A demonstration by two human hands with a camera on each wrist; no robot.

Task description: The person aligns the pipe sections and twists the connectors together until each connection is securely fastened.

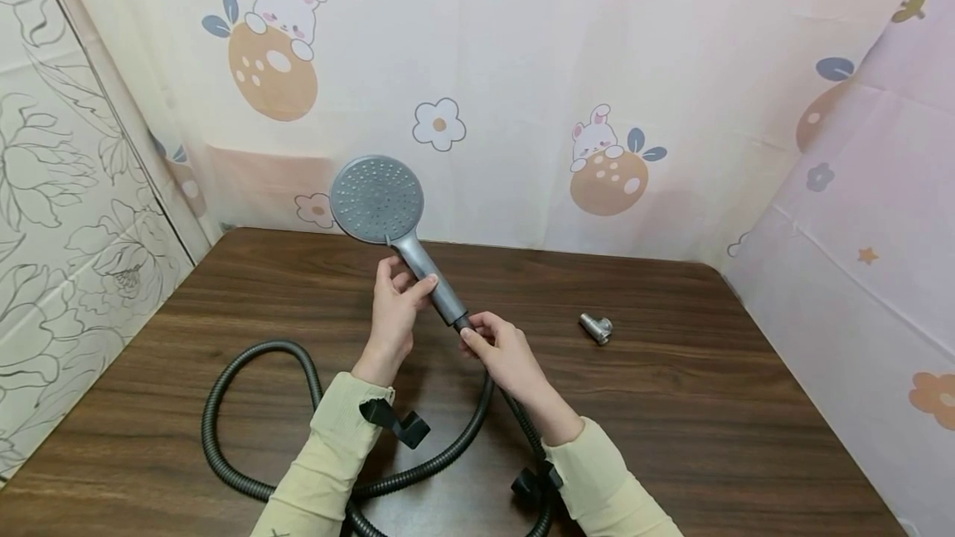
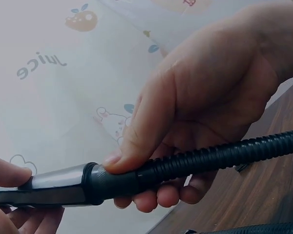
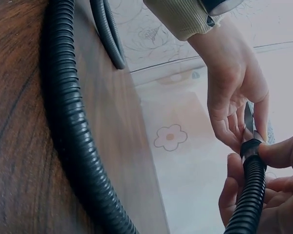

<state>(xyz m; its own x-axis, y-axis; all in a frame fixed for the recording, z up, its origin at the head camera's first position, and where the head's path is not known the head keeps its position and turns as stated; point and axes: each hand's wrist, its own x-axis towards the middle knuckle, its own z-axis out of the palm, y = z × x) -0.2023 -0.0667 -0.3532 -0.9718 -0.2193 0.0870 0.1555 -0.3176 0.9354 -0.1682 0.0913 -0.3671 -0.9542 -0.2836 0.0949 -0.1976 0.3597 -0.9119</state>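
Observation:
A grey shower head [image 1: 376, 199] with a round, nozzle-dotted face is held up over the table, tilted to the left. My left hand [image 1: 394, 309] grips its handle [image 1: 433, 280], thumb on top and fingers beneath. At the handle's lower end, my right hand [image 1: 507, 355] pinches the dark connector [image 2: 115, 181] of a black ribbed hose [image 2: 215, 161] between thumb and fingers. In the left wrist view the connector meets the handle's end in line with it. From the right hand the hose drops to the table; the right wrist view shows a thick stretch of hose [image 3: 63, 97] close up.
Loops of the hose [image 1: 212, 404] lie across the left and front of the wooden table [image 1: 709, 404]. To the right of the hands lies a small silver metal fitting [image 1: 597, 327]. A printed curtain [image 1: 507, 181] hangs behind the table's back edge.

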